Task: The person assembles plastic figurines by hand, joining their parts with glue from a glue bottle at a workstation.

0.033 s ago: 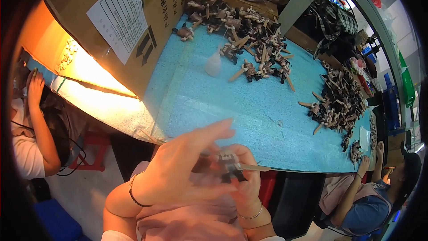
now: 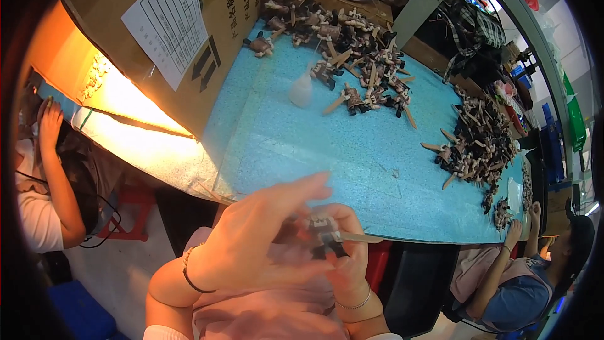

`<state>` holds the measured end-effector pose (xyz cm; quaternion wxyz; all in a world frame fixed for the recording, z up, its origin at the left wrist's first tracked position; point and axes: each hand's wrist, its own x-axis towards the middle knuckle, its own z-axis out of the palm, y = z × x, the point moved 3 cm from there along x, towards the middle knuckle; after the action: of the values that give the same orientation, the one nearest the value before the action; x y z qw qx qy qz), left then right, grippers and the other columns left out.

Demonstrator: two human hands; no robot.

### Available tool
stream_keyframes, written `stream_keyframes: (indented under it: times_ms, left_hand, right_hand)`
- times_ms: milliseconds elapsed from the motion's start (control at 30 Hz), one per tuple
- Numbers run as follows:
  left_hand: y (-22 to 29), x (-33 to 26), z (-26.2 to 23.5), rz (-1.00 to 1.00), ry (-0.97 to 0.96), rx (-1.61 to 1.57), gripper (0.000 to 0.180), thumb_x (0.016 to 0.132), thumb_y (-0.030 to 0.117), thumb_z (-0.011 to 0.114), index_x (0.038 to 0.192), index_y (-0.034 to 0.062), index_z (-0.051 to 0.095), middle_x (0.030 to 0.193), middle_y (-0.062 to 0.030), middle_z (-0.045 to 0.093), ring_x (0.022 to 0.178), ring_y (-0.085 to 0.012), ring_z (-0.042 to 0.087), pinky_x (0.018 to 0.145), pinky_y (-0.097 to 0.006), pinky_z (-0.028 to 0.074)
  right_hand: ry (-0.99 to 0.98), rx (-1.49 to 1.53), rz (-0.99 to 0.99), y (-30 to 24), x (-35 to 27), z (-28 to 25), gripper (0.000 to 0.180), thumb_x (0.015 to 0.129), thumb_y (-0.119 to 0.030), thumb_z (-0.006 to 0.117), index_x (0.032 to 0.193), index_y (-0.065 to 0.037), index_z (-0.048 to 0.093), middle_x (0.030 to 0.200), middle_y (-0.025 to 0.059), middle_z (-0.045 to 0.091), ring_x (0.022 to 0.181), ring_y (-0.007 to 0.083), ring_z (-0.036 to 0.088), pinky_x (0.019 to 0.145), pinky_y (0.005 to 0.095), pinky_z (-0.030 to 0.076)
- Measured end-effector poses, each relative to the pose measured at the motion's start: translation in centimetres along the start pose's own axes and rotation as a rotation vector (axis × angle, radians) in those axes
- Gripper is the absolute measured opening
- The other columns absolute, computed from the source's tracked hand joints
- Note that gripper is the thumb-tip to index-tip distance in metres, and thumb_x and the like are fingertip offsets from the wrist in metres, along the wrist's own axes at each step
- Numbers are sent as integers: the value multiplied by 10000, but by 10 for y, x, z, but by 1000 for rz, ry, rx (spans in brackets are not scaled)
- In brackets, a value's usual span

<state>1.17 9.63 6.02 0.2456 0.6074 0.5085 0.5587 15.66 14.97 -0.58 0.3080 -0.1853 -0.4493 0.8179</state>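
A small toy figurine [image 2: 327, 238] with dark boots, a pale-and-brown body and a flat wooden stick jutting to the right is held in front of my chest, near the table's front edge. My right hand [image 2: 353, 261] grips it, fingers curled round its side. My left hand [image 2: 242, 236] is cupped at the figurine's left with the fingers apart, one above and others below it. Motion smears those fingers, and whether they touch the figurine is unclear. On the blue tabletop [image 2: 283, 151] beyond stands a translucent white squeeze bottle [image 2: 301, 92] with a thin nozzle.
Similar figurines lie heaped at the back [image 2: 371, 69] and at the right [image 2: 478, 141]. A tall cardboard box [image 2: 189, 101] stands at the left beside a bright lit area. One person's arm [image 2: 56, 170] shows at far left; another person [image 2: 516, 283] sits at right.
My left hand's upper fingers have dipped very slightly. The figurine and my right hand look the same.
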Motion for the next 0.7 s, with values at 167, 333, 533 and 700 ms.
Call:
stream_keyframes:
  times_ms: [167,333,533,700]
  left_hand:
    - [1,-4,5,172,-11,148,900,619,175,851,1333,4,331,1099,-183,580,897,-213,597,749,-311,505]
    - [1,-4,6,265,10,147,899,615,216,857,1318,6,338,1049,-184,582,903,-245,597,766,-325,495]
    - [-3,-8,0,210,-64,48,984,597,232,869,1346,5,274,1076,-204,539,907,-232,602,765,-324,493]
    - [-4,-12,2,165,-72,-34,1021,604,233,867,1368,5,231,1114,-228,506,902,-233,612,762,-331,496]
  right_hand:
    - [-18,-15,-88,-8,-2,5,705,757,-421,711,1209,-9,360,1134,149,518,1066,217,516,910,360,420]
    - [-40,-40,-106,-8,-4,6,683,753,-402,716,1193,-16,363,1136,145,479,1056,216,506,899,359,423]
    - [-65,-97,-113,-9,-5,6,823,645,-380,801,1236,-17,358,1191,135,405,1099,218,455,936,362,380]
    - [-111,-251,-147,-13,-6,-1,884,587,-387,833,1251,-16,382,1192,123,406,1124,234,435,951,365,362]
